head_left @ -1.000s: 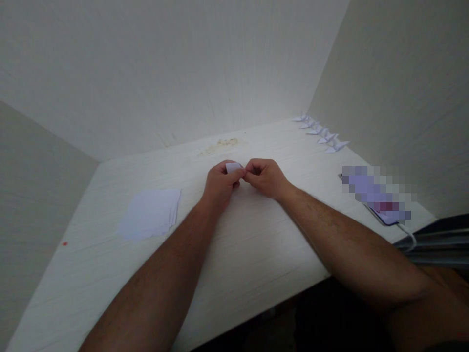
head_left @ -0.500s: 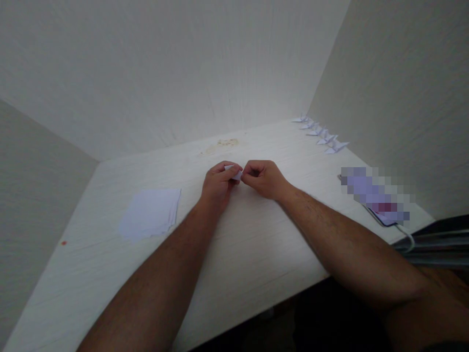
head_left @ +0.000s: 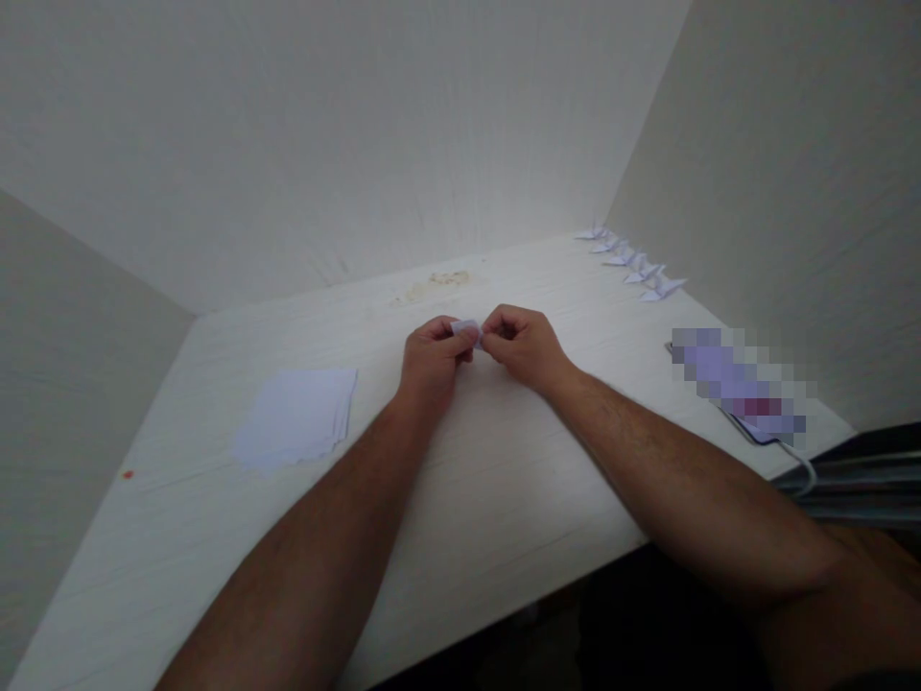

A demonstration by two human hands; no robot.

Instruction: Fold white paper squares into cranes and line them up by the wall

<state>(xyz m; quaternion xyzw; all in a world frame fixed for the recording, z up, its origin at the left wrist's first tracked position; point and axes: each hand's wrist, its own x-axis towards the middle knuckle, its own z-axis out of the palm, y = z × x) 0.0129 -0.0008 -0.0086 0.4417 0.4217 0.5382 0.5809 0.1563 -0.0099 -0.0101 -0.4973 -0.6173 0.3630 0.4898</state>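
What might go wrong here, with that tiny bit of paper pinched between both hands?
The small paper piece is held only by the fingertips of the left hand and right hand, so it might slip or crease crooked. The left forearm passes near the loose stack of sheets; a sideways sweep could scatter them.

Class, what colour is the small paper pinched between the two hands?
The small paper is pale lilac-white; head view shows it best.
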